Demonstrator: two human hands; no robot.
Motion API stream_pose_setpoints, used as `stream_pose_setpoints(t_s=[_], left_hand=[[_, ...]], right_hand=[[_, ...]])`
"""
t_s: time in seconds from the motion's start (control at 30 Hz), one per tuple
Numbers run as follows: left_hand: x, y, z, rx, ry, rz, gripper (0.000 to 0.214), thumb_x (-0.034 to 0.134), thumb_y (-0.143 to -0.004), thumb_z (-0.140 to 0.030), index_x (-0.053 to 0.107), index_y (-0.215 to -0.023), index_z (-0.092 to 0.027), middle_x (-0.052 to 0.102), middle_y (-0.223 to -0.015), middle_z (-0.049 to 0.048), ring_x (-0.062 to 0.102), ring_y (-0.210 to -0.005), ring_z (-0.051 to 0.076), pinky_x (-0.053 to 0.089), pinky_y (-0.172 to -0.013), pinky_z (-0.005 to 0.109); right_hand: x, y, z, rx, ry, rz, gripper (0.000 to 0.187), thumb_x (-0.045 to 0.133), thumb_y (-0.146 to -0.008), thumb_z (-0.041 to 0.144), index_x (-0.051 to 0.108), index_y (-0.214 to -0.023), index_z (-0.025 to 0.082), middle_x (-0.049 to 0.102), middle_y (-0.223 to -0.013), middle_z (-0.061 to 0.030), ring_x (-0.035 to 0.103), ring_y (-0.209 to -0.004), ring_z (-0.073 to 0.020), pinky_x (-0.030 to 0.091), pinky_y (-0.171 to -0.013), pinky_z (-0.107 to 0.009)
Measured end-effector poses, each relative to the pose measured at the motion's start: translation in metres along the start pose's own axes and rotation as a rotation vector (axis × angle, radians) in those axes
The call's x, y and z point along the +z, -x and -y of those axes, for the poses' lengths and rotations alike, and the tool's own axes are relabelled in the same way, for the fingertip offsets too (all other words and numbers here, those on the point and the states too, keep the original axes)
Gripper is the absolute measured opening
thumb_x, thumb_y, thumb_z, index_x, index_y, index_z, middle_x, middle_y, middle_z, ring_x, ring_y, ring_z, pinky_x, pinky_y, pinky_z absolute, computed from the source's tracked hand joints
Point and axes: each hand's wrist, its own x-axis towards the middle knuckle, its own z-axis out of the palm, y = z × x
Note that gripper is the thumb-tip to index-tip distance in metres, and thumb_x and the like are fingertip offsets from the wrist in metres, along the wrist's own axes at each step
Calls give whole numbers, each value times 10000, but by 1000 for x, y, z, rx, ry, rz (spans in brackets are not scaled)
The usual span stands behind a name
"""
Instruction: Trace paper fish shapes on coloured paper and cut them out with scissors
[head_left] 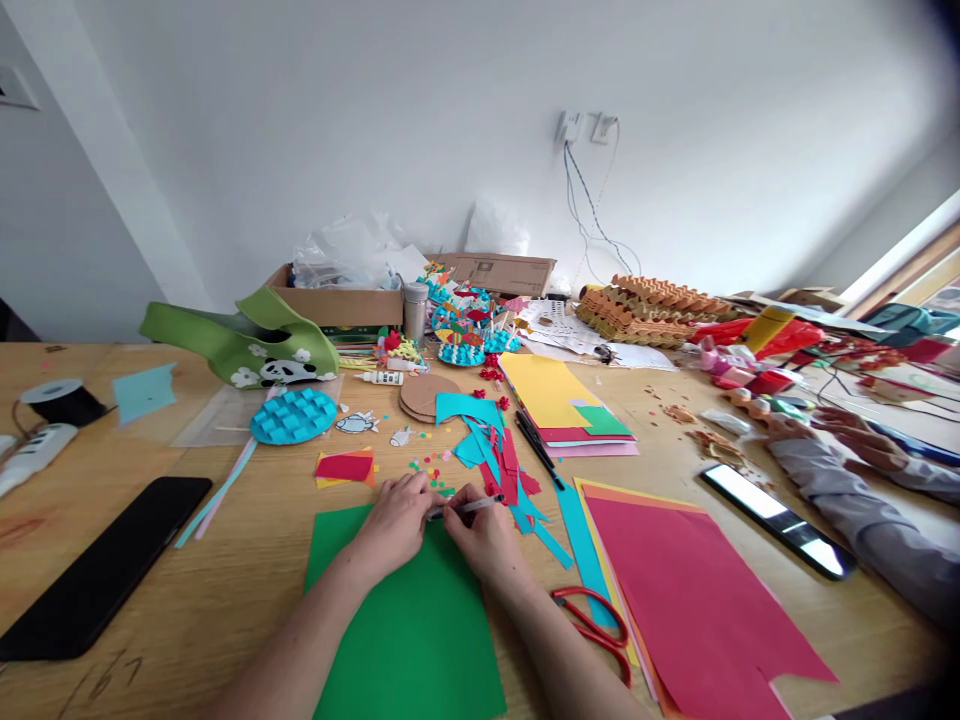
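Observation:
A green paper sheet (pixel 412 620) lies on the wooden table (pixel 225 590) right in front of me. My left hand (pixel 396 520) rests on its far edge with the fingers curled and pinched around the end of a grey pen (pixel 472 507). My right hand (pixel 487 535) grips the same pen beside it, fingers closed around the barrel. The pen lies nearly level over the top edge of the green sheet. Small coloured paper dots (pixel 429 465) are scattered just beyond my hands.
Red scissors (pixel 596 630) lie right of my forearm beside large red paper (pixel 690 590). Blue and red scraps (pixel 495 450), a black phone (pixel 101 570), a blue woven disc (pixel 292 415) and a second phone (pixel 780 520) surround. Another person's hands (pixel 847 435) rest at right.

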Motion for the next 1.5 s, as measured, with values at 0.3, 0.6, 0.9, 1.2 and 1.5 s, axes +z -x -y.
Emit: stream_pose_setpoints(t_s=[0.3,0.6,0.9,1.2,1.5], left_hand=[[1,0,-1,0,9,-7,362,390,-865,-86,658,-1054,-240,581,-1029,74,528,-1035,219,377,-811,331],[-2,0,-3,-11,7,4,389,391,-852,-71,664,-1065,-248,584,-1037,78,523,-1045,229,369,-800,344],[2,0,-4,-13,30,-38,330,380,-928,-187,673,-1066,-249,594,-1030,81,530,-1043,235,371,-826,361],[6,-3,-1,-36,54,-37,348,399,-886,-103,681,-1031,-248,600,-1009,73,527,-1041,222,362,-817,343],[9,-4,-1,-63,84,-48,358,413,-841,-58,633,-1061,-236,605,-1072,67,517,-1070,216,365,-852,348]], right_hand=[[0,0,-1,-4,13,-4,79,521,-758,247,533,-693,203,591,-584,6,519,-524,-141,330,-495,-227],[-6,-2,8,22,21,-27,92,533,-735,262,538,-663,206,600,-571,-1,538,-519,-152,329,-486,-230],[-6,-4,-1,30,44,-43,100,523,-741,271,530,-672,200,588,-563,-5,546,-517,-160,336,-483,-232],[-8,-4,1,26,42,-30,129,524,-744,299,521,-657,204,549,-541,14,496,-493,-142,309,-470,-229],[-8,-3,-2,-8,28,-8,118,520,-756,278,538,-672,198,570,-561,0,490,-487,-140,332,-472,-232]])
